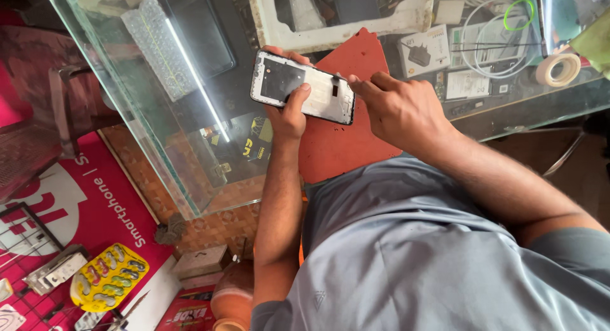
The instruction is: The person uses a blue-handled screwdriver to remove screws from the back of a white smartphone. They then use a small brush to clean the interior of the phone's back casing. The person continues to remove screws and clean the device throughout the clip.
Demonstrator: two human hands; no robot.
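left hand (289, 108) gripped the phone frame (302, 87), thumb pressed on its open inner side, fingers curled round the far edge. frame was held up over the red mat (346, 137) on the glass counter (159, 134). right hand (397, 108) had fingertips (354, 84) pinched together at the frame's right end; couldn't tell if they pinched anything. roll of tape (558, 69) and white cables (492, 39) lay well apart on the counter.

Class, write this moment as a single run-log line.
left hand: holds phone frame | right hand: fingertips at frame's edge | under: red mat on glass counter
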